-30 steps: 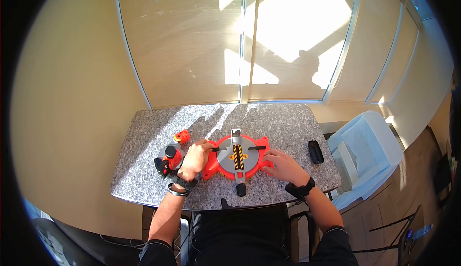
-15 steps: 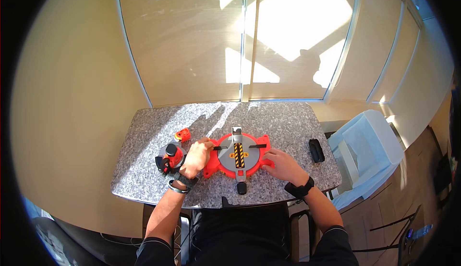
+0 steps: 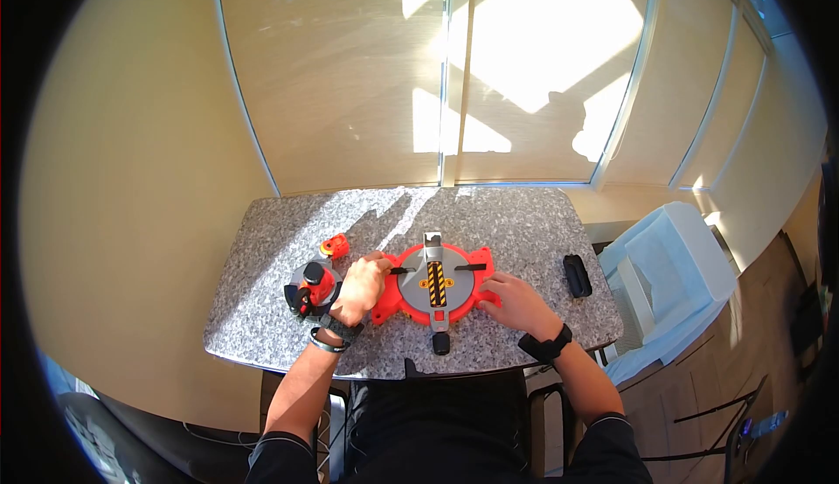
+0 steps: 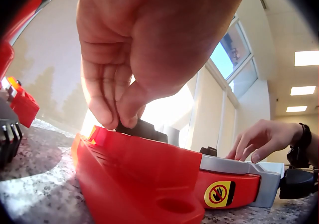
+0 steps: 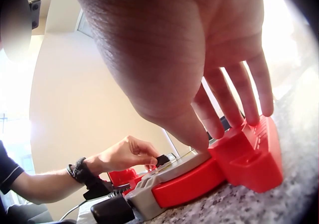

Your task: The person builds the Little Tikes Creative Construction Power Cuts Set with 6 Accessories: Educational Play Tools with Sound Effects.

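In the head view, a red and grey toy miter saw base [image 3: 461, 296] lies on the granite-patterned table, with a yellow-black striped strip down its round plate and a black knob [image 3: 441, 344] facing me. My left hand [image 3: 361, 290] is over the base's left wing; its thumb and fingertips pinch a small black bar [image 4: 144, 130], partly hidden by the fingers. A matching black bar [image 3: 470, 267] sits on the right side. On the right wing rests my right hand [image 3: 517, 303], its fingers mostly straight along the red plastic [image 5: 249, 154] in the right wrist view.
Left of the base stands a red, grey and black toy saw part [image 3: 315, 287], with a small red-orange piece [image 3: 335, 245] behind it. A black case [image 3: 576, 276] lies near the table's right edge. Beyond that edge is a chair with a light blue cover [image 3: 677, 265].
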A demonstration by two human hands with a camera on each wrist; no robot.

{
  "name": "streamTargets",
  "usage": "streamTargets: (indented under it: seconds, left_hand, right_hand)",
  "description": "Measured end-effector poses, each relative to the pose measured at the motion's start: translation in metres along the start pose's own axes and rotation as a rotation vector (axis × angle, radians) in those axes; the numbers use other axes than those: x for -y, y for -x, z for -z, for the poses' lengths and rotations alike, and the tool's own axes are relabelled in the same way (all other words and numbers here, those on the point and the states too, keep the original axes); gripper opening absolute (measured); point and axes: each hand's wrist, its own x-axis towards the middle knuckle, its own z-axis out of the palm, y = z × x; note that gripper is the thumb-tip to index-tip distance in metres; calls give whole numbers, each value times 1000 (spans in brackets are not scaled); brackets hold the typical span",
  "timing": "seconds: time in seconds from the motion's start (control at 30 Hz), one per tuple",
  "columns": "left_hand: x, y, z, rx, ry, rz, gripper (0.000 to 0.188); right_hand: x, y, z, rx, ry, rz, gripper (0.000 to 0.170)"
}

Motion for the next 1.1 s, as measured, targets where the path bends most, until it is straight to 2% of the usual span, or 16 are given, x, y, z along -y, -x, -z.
streamTargets:
  seconds: [0.27,0.47,0.53,0.57,0.6,0.67,0.73,0.87,1.1]
  left_hand:
    - [-5,8,3,-23,27,55,18]
    - [-28,20,23,15,-19,99,33]
    - [-32,25,36,-32,126,13,41]
    - [-33,27,44,-61,145,-51,39]
    - [-37,30,54,-62,145,-52,39]
    - [-54,35,82,-53,295,68,36]
    - [-53,40,100,-185,191,14,32]
    - [-44,48,136,-365,139,38,29]
    - [-7,67,159,-421,126,163,24]
  right_hand:
    - [-1,1,-2,-12,-10,31,19]
    - [-1,0,-6,-17,-24,-2,20]
    - [-1,1,-7,-12,-36,-2,21]
    - [-2,1,-7,-9,-47,-1,23]
    - [-2,2,-6,-9,-47,-1,23]
    - [-3,2,-5,-9,-52,13,23]
    - [-2,2,-5,-8,-52,12,22]
    - [-2,3,-2,-1,-53,42,20]
    - [-7,6,0,26,-47,74,20]
